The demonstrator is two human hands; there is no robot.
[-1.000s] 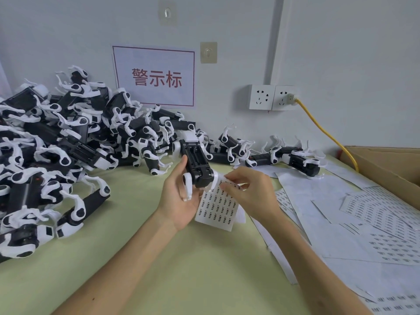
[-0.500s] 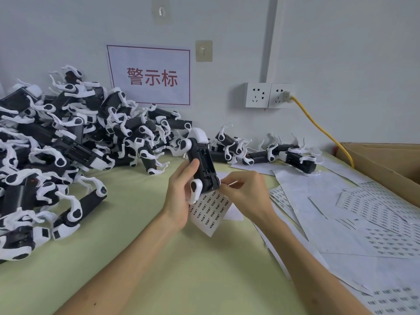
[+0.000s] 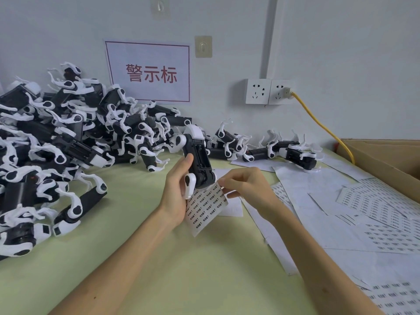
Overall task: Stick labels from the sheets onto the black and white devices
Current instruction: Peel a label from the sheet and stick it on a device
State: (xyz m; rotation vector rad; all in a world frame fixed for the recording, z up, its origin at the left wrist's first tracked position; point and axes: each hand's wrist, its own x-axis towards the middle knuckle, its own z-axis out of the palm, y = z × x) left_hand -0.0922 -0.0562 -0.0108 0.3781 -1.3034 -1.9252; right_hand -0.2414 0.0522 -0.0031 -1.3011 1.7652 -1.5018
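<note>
Bright, even, diffuse light from above. Only soft shadows under the pile (image 3: 56, 144) on the table (image 3: 204, 269). Wall (image 3: 341, 53) evenly lit. Wide-angle distortion: conduit (image 3: 269, 35) leans, edges stretch. Centre sharp; near-right sheets (image 3: 391, 294) slightly blurred, print unreadable.

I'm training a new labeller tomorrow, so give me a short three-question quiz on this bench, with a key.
1. True or false: the left hand grips a black and white device.
2. The right hand pinches at: A the label sheet, B a pen, C scissors.
3. Fill in: the big pile of devices lies on the person's ____ side.
Key: 1 true; 2 A; 3 left.
</note>
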